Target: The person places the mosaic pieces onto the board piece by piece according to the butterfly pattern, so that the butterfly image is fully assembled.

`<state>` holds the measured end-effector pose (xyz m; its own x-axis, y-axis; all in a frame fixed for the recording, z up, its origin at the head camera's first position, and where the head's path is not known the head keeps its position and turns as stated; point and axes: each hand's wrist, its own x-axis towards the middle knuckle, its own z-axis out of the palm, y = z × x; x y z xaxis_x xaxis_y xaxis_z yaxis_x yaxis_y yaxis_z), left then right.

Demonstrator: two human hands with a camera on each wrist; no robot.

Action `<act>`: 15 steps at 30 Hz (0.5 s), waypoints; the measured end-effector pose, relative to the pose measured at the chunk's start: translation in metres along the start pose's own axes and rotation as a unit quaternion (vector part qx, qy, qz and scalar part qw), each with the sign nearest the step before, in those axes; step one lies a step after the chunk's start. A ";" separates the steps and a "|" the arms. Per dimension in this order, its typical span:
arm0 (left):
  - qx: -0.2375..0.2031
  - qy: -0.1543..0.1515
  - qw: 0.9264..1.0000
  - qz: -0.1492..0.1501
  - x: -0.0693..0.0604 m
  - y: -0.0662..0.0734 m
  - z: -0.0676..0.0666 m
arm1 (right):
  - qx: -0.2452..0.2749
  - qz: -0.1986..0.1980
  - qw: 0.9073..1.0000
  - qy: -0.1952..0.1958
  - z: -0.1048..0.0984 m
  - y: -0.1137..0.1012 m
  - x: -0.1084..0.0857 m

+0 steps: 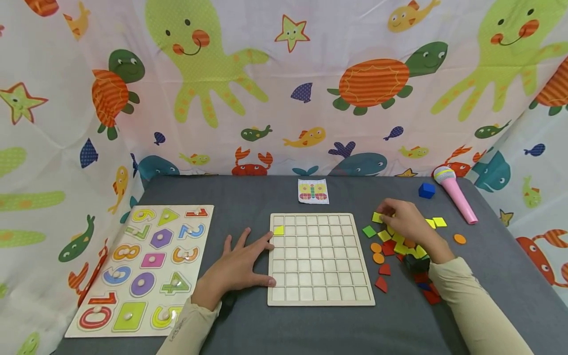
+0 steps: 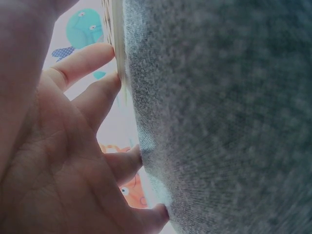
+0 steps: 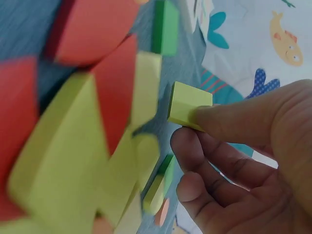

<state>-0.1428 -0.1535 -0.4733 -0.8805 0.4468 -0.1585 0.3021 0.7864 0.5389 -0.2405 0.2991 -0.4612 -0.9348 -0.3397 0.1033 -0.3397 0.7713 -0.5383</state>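
Observation:
My right hand (image 1: 401,219) pinches a yellow square tile (image 3: 187,105) between thumb and fingers, over the left part of the tile pile. Below it in the right wrist view lie red, yellow and green tiles, with a green tile (image 1: 369,231) at the pile's left. With fingers spread, my left hand (image 1: 237,261) touches the left edge of a wooden grid board (image 1: 321,303). One yellow tile (image 1: 278,230) sits in the left column of the board, second row from the top. Behind the board lies a picture card (image 1: 313,191) showing a butterfly made of coloured pieces.
A number and shape puzzle board (image 1: 146,271) lies at the left. Far right are a pink toy microphone (image 1: 457,195), a blue cube (image 1: 426,190) and a lone orange disc (image 1: 459,239). A printed curtain (image 1: 266,98) hangs behind the table.

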 end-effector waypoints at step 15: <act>-0.001 -0.002 1.000 0.000 -0.001 0.000 -0.001 | 0.048 -0.026 0.998 0.010 0.019 -0.042 0.023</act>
<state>-0.1425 -0.1539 -0.4725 -0.8794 0.4477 -0.1621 0.3004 0.7858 0.5407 -0.2453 0.2486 -0.4518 -0.9187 -0.3655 0.1494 -0.3766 0.6972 -0.6100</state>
